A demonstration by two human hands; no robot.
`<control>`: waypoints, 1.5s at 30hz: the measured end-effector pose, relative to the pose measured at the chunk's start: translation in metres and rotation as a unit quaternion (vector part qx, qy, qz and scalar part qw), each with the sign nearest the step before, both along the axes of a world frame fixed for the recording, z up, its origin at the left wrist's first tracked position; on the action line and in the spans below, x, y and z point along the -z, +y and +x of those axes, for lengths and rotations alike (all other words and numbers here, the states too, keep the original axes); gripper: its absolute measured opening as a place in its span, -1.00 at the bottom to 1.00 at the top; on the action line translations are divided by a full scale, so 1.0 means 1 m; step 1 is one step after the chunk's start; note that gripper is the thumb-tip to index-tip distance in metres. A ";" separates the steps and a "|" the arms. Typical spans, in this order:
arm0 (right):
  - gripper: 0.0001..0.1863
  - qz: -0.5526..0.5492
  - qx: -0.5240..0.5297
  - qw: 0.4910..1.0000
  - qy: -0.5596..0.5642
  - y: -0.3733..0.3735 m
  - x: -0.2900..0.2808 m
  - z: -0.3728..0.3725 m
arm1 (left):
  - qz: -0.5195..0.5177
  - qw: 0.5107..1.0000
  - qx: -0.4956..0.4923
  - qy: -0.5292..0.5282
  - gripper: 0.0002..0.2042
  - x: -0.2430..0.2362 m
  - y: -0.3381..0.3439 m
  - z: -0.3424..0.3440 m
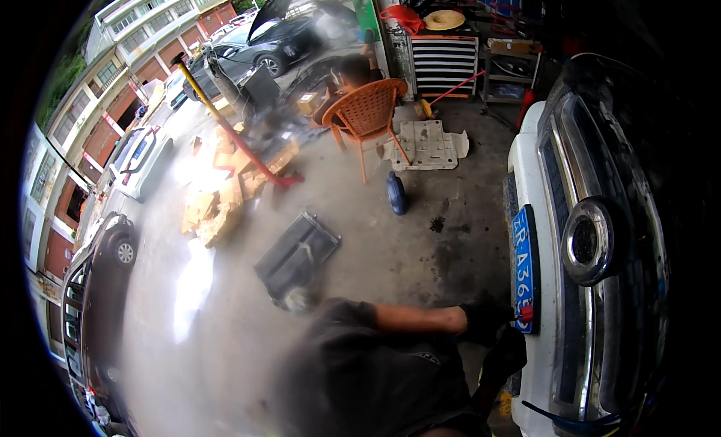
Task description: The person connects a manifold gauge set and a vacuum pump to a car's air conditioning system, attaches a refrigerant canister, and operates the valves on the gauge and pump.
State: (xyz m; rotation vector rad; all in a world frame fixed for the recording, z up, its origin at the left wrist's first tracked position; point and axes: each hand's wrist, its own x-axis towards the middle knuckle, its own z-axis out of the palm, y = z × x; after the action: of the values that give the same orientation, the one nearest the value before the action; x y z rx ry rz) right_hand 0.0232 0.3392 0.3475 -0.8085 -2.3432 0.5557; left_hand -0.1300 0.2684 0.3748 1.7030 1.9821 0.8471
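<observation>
My left hand (484,321), in a black glove, reaches to the right at the front of a white car (533,155). Its fingers close around what looks like a small tool (527,314) with a red end, held against the lower part of the blue number plate (522,257). Just below it, my right hand (505,356), also black-gloved, is raised close to the bumper's edge. Dark glove fabric and shadow hide how its fingers lie. A round chrome emblem (589,241) sits in the grille beyond the plate.
On the floor lie a dark flat rectangular part (297,260), a blue jug (396,193), a grey slab (428,145) and crumpled cardboard (214,208). An orange woven chair (366,110) stands ahead, with a person (354,70) behind it. A yellow-and-red pole (229,129) leans left.
</observation>
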 end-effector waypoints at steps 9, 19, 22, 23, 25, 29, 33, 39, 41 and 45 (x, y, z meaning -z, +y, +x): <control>-0.84 -0.024 0.039 0.994 0.104 0.003 -0.004 0.003 | -0.015 0.999 0.035 0.032 -0.61 0.000 0.027 0.004; -0.78 0.036 0.023 0.997 0.061 0.003 0.019 0.013 | -0.154 0.984 0.087 0.007 -0.55 -0.003 0.034 -0.001; -0.82 0.078 0.025 0.995 0.052 0.000 0.021 0.013 | -0.163 0.981 0.104 -0.015 -0.52 0.002 0.034 -0.005; -0.85 0.091 0.029 0.995 0.042 0.000 0.027 0.014 | -0.167 0.979 0.109 -0.026 -0.48 0.003 0.034 -0.007; -0.84 0.002 0.043 0.999 0.033 0.004 0.048 0.018 | -0.160 0.979 0.103 -0.080 -0.40 0.010 0.033 -0.012; -0.81 0.015 0.046 0.996 0.075 0.019 0.084 0.021 | -0.156 0.954 0.097 -0.236 -0.26 0.004 0.034 -0.022; -0.81 -0.035 0.025 0.996 0.079 0.039 0.089 0.025 | -0.154 0.929 0.107 -0.319 -0.21 -0.018 0.023 -0.019; -0.94 0.000 -0.013 1.000 0.021 0.052 0.058 0.044 | -0.175 0.922 0.145 -0.314 -0.16 -0.001 0.012 -0.017; -0.77 -0.107 -0.005 0.985 0.139 0.049 0.062 0.048 | -0.152 0.936 0.136 -0.287 -0.17 0.000 0.013 -0.011; -0.77 -0.013 0.034 0.994 0.099 0.039 0.021 0.046 | -0.063 0.937 0.145 -0.310 -0.22 0.033 0.030 0.003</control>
State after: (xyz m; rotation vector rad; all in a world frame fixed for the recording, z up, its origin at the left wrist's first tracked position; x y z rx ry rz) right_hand 0.0690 0.3780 0.3263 -0.8045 -2.1248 0.6104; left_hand -0.1274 0.2986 0.3422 1.3783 1.2985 0.9719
